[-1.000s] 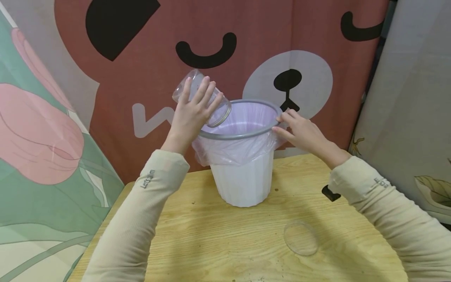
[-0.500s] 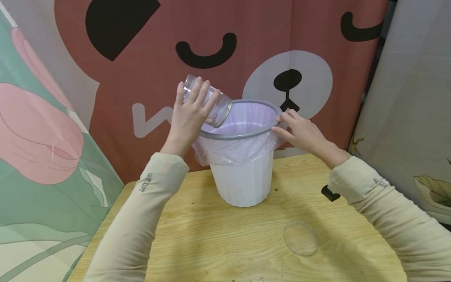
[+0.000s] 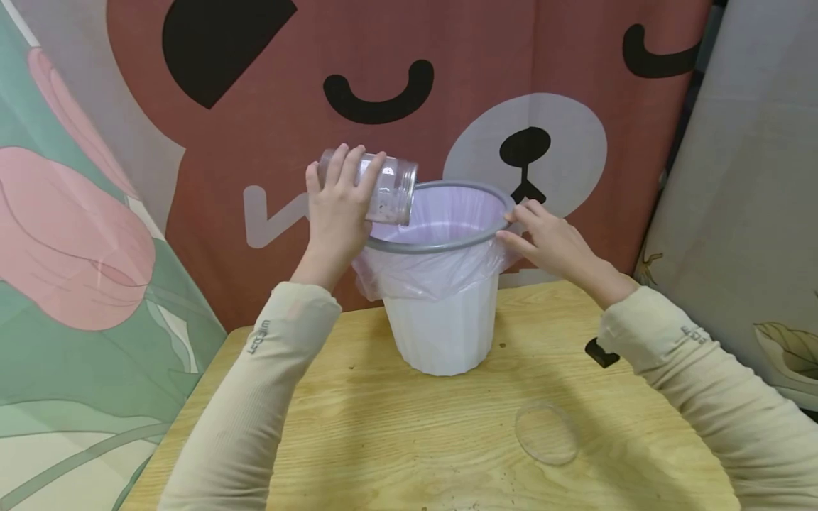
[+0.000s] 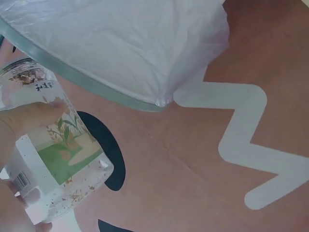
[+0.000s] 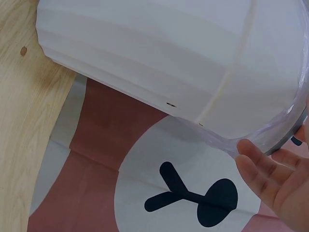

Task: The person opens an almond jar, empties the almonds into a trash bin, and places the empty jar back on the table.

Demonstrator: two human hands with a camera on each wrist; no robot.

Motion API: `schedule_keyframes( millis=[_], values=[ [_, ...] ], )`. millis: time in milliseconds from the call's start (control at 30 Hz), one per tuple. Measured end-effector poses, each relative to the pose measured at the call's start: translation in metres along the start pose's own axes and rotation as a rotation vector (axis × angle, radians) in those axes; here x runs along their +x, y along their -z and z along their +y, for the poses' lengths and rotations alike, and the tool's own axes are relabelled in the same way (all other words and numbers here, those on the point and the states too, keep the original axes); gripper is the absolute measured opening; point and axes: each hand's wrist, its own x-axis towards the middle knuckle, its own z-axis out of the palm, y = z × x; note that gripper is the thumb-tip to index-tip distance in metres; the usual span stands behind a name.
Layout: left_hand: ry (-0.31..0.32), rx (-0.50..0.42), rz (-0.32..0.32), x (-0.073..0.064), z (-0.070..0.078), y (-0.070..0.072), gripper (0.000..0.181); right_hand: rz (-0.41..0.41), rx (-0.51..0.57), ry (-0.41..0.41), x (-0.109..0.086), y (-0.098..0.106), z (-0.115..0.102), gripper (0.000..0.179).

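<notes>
My left hand (image 3: 341, 206) grips a clear plastic jar (image 3: 391, 190), lying nearly on its side above the left rim of a white trash bin (image 3: 441, 330). The jar's mouth points right, over the bin's opening. In the left wrist view the jar (image 4: 65, 159) shows a label with a plant picture, and small brown crumbs cling inside it. A thin purple bag (image 3: 428, 273) lines the bin and folds over under its grey ring (image 3: 441, 248). My right hand (image 3: 546, 238) pinches the ring and bag at the bin's right side; in the right wrist view its fingers (image 5: 256, 169) lie beneath the rim.
A clear round lid (image 3: 546, 433) lies flat on the wooden table (image 3: 409, 433), in front of the bin. Beside the right sleeve is a small black object (image 3: 602, 352). A curtain with a bear picture (image 3: 268, 106) hangs close behind the bin.
The jar has turned from mouth-down tilt toward level, its base dropping and its mouth rising slightly. My left hand has shifted a little left and down. The right hand keeps its hold.
</notes>
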Motion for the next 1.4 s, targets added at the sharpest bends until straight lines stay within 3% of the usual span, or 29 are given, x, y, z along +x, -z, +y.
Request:
schedule_keyframes(
  millis=[300,533,733,1100,1400],
  values=[
    [0.108,-0.128,0.005,-0.003,-0.001,0.001,0.082,0.002,-0.006,-0.004,-0.001,0.000,0.000,0.024],
    [0.232,-0.255,-0.041,-0.005,-0.001,0.004,0.094,0.002,-0.006,-0.003,0.000,-0.001,0.000,0.024],
    [0.285,-0.298,-0.064,-0.007,-0.003,0.006,0.095,0.003,-0.006,-0.002,0.000,-0.001,0.000,0.024],
    [0.346,-0.356,0.003,-0.010,-0.005,0.012,0.093,0.014,-0.004,0.011,0.000,0.000,0.001,0.024],
    [0.434,-0.511,0.044,-0.013,-0.004,0.016,0.090,0.014,0.003,0.015,0.000,-0.001,0.001,0.026]
  ],
)
